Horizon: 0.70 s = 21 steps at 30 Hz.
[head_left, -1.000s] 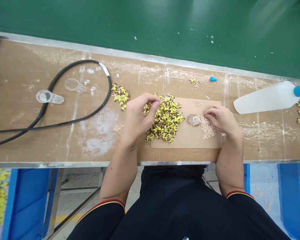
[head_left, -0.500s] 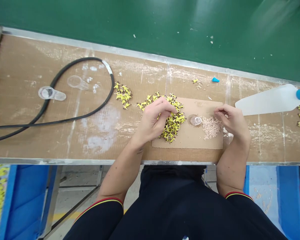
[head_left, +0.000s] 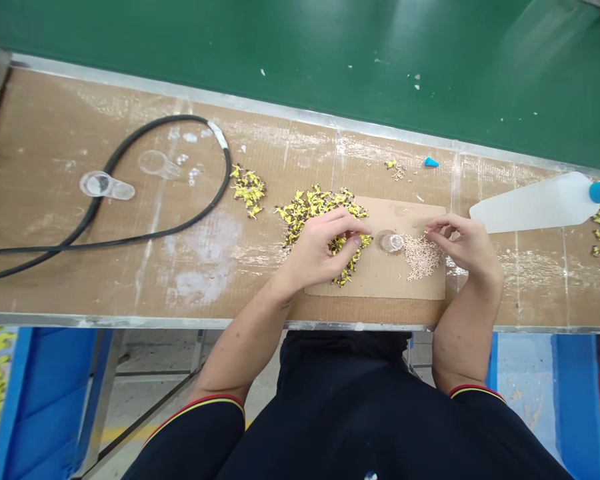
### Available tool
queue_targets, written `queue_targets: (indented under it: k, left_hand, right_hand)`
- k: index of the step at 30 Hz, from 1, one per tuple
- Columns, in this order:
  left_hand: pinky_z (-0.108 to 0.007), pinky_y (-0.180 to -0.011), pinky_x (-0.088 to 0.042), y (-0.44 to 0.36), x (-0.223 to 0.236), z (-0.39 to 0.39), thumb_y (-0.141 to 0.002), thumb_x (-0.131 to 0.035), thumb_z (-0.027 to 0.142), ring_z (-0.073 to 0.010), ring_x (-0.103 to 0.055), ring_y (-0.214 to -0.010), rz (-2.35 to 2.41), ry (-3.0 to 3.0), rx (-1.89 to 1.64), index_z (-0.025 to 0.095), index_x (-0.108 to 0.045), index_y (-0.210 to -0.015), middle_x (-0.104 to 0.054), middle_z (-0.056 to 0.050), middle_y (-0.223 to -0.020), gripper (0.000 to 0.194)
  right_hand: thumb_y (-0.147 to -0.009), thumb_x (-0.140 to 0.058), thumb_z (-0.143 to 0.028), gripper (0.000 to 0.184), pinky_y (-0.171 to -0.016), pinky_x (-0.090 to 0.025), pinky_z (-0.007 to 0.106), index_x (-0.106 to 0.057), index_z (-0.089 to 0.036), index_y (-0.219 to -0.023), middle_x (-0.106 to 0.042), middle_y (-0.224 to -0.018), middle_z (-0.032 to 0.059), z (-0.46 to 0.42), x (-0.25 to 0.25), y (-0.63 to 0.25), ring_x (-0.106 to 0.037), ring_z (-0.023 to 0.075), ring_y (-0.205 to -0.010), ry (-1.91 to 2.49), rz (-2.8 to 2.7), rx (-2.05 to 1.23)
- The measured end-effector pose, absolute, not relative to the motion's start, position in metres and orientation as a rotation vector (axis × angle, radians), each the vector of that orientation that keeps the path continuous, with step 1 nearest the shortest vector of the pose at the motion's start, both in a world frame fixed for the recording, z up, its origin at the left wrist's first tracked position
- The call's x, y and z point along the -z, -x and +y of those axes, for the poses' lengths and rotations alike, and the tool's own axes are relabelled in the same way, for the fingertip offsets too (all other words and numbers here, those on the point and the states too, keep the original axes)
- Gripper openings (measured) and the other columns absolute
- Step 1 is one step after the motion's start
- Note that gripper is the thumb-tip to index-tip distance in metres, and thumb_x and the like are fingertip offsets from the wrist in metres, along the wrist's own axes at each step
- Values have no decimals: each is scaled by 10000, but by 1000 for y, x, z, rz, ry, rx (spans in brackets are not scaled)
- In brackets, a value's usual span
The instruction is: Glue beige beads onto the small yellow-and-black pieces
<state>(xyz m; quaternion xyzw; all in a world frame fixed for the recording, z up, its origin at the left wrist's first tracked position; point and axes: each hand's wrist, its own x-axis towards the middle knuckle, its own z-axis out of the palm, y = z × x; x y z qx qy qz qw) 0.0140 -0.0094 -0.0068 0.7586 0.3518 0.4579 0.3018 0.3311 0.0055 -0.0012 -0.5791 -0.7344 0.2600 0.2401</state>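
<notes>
My left hand hovers over the right part of a pile of small yellow-and-dark pieces. Its thumb and forefinger curl together in a pinch; what lies between the tips is too small to make out. My right hand is closed in a pinch above a heap of tiny pale pieces, and a pale speck shows at its fingertips. Between the hands, a small clear cup stands on a cardboard sheet. Part of the yellow pile is hidden behind my left hand.
On the left lie a looped black cable and clear plastic scoops. A smaller yellow cluster sits beside the cable. A white bottle with a blue cap lies at right, and a blue cone-shaped tip lies further back.
My left hand has moved right across the yellow pile toward the clear cup, uncovering the pile's left side. My right hand moved off the pale heap to the right, then slightly back toward it.
</notes>
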Motion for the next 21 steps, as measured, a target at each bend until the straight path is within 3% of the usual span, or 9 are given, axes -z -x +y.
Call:
queue_targets:
  k: [9, 15, 21]
  left_hand:
    - [-250, -692, -499, -17, 11, -12, -924, -590, 85, -106, -631, -724, 915, -2004, -1196, 176, -723, -961, -687, -7, -810, 165]
    - [-251, -697, -507, -18, 11, -12, -933, -616, 112, -105, -639, -726, 923, -1996, -1219, 182, -722, -964, -695, -5, -816, 131]
    - [-233, -691, -511, -19, 10, -11, -931, -612, 88, -96, -642, -721, 924, -1998, -1245, 174, -722, -952, -692, -1, -804, 141]
  right_hand:
    - [-843, -708, -270, 101, -560, -516, 311, -806, -244, -854, -789, -775, 18, 4, 0, -329, -555, 133, -545, 1519, -2045, -643]
    - [-905, -685, -228, 135, -646, -562, 328, -807, -270, -865, -804, -864, 31, 3, -3, -323, -713, 186, -742, 1375, -2016, -680]
    - [-928, -661, -199, 138, -709, -575, 355, -761, -271, -866, -786, -855, 23, 4, -2, -314, -721, 203, -795, 1321, -2065, -722]
